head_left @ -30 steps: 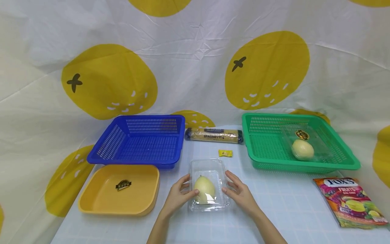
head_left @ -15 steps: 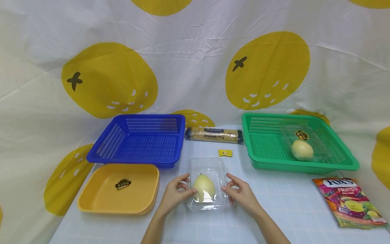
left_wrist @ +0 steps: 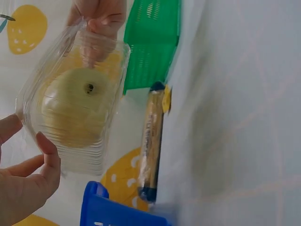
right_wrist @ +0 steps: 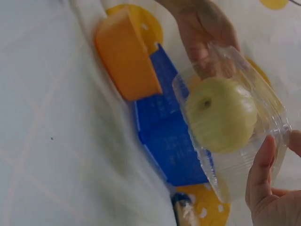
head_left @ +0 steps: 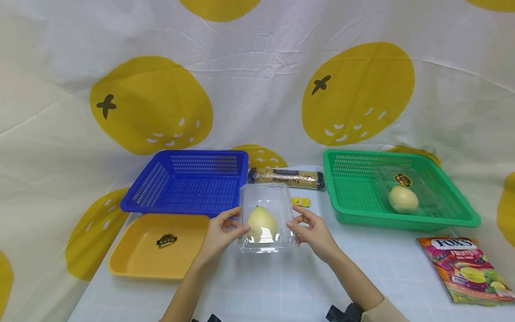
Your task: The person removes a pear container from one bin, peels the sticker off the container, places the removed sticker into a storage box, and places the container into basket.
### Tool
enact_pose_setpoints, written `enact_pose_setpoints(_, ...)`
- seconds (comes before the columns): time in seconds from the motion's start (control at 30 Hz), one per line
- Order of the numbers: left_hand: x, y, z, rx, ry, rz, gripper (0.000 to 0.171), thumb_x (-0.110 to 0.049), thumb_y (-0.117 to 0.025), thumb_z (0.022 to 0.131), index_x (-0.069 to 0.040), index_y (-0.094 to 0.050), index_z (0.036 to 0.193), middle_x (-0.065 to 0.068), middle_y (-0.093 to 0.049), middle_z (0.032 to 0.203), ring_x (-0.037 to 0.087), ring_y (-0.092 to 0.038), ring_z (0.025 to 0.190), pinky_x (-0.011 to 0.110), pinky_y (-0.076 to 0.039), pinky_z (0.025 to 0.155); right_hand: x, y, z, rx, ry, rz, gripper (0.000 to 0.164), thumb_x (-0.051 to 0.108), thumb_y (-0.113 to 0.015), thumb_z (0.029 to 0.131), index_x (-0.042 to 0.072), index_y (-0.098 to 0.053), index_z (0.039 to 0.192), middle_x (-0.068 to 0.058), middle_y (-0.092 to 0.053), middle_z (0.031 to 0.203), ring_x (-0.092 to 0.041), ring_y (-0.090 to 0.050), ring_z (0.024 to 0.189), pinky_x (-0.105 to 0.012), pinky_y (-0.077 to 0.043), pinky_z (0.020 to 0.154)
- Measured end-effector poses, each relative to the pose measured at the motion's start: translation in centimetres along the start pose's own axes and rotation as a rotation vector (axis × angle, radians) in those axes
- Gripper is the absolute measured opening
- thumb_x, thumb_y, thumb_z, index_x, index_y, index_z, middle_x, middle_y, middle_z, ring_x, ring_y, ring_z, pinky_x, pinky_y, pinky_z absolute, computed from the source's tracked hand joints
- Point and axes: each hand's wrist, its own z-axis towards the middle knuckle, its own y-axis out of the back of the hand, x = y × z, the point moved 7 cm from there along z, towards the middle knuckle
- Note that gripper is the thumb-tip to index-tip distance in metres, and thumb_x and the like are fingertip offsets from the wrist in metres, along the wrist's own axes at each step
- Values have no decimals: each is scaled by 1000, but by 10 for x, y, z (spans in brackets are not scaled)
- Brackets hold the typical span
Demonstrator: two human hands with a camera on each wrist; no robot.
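A clear plastic clamshell box [head_left: 265, 194] with a pale yellow-green pear [head_left: 261, 225] inside is held up above the table in the head view. My left hand [head_left: 221, 232] pinches its left edge between thumb and fingers. On the opposite edge my right hand [head_left: 311, 230] grips it the same way. Both wrist views show the box from below, the fruit [left_wrist: 75, 108] resting in its ridged base, with the thumb and fingers [right_wrist: 261, 169] at the rim.
Behind the box lie a spaghetti pack [head_left: 285, 177] and a small yellow candy [head_left: 301, 202]. Left stand a blue basket [head_left: 197, 192] and a yellow tray [head_left: 137, 255]. Right are a green basket [head_left: 350, 208] holding another boxed fruit [head_left: 403, 199], and a Fox's candy bag [head_left: 466, 270].
Both hands have lifted the clamshell box with the pear off the table and moved it forward and slightly left. It now partly overlaps the small yellow candy in the head view.
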Motion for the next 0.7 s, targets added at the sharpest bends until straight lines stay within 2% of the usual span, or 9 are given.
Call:
enact_pose_setpoints(0.2, -13, 15, 8, -14, -11, -30, 50, 2, -68, 80, 9, -52, 127, 23, -59, 110, 9, -57, 79, 16, -47, 63, 18, -9, 16, 65, 47, 42, 64, 14, -65, 88, 0, -35, 142, -10, -53, 91, -13, -55, 64, -26, -53, 58)
enact_pose_setpoints(0.33, -19, 29, 14, -47, -7, -2, 47, -1, -66, 83, 6, -53, 128, 21, -59, 116, 10, -55, 84, 15, -44, 63, 30, -20, 30, 121, 58, 96, 67, 12, -64, 88, 1, -30, 145, -8, -54, 93, -13, -57, 67, -30, -55, 63)
enact_pose_setpoints(0.43, -24, 40, 18, -58, -3, 39, 46, -5, -64, 86, 3, -52, 130, 17, -56, 126, 11, -53, 90, 15, -43, 64, 40, -29, 39, 160, 75, 140, 69, 10, -63, 88, 0, -27, 146, -7, -54, 92, -13, -57, 68, -31, -55, 65)
enact_pose_setpoints(0.53, -27, 50, 24, -64, 21, 48, 47, -8, -63, 88, 2, -50, 132, 16, -52, 131, 12, -51, 94, 14, -43, 68, 48, -37, 47, 187, 75, 176, 69, 10, -63, 88, 2, -26, 147, -7, -54, 92, -13, -58, 69, -31, -55, 67)
enact_pose_setpoints(0.7, -27, 68, 34, -99, 54, -5, 45, -6, -59, 91, 3, -48, 134, 17, -49, 135, 11, -49, 99, 10, -43, 81, 57, -52, 63, 256, 58, 229, 71, 7, -62, 89, 4, -23, 148, -7, -52, 94, -13, -60, 73, -31, -55, 73)
